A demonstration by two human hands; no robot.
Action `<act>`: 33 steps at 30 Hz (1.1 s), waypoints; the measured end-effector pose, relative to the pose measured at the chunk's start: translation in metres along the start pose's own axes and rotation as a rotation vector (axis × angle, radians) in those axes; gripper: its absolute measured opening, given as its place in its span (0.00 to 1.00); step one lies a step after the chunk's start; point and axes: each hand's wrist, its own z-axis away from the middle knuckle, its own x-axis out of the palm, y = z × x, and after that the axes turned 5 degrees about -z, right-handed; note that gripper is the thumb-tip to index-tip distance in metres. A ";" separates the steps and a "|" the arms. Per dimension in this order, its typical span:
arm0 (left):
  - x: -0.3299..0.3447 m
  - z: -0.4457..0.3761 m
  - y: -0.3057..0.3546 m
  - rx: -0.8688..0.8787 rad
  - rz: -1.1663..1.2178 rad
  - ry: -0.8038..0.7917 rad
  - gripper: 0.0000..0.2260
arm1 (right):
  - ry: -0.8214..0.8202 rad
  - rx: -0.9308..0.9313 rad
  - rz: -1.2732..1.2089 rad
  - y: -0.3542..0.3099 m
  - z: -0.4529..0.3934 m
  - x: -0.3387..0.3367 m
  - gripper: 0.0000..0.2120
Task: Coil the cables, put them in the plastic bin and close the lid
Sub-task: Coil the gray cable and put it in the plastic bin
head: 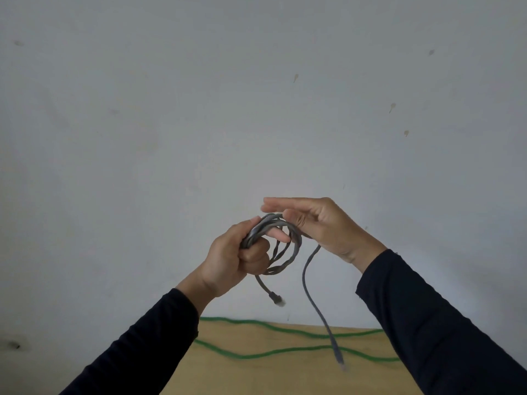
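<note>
A grey cable is wound into several loops in the air in front of me. My left hand grips the loops on their left side, fingers curled round them. My right hand is at the top right of the coil with its fingers stretched out to the left; the cable's free length passes under its thumb and palm. That length hangs down to a plug over the table. A second short end with a plug dangles below my left hand. A green cable lies uncoiled on the wooden table.
A plain pale wall with a few small marks fills most of the view behind my hands. Only the table's far strip shows at the bottom. No plastic bin or lid is in view.
</note>
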 end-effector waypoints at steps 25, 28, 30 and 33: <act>0.011 -0.005 -0.008 0.189 -0.679 0.560 0.14 | 0.131 -0.023 0.093 0.003 -0.007 0.011 0.12; 0.012 -0.008 -0.013 0.252 -0.630 0.749 0.15 | 0.093 0.001 0.079 0.003 -0.005 0.015 0.14; 0.010 -0.009 -0.015 0.271 -0.578 0.805 0.15 | 0.074 0.019 0.084 0.007 -0.003 0.018 0.18; 0.006 -0.005 -0.015 0.240 -0.525 0.667 0.15 | 0.097 0.039 0.149 0.011 0.000 0.017 0.19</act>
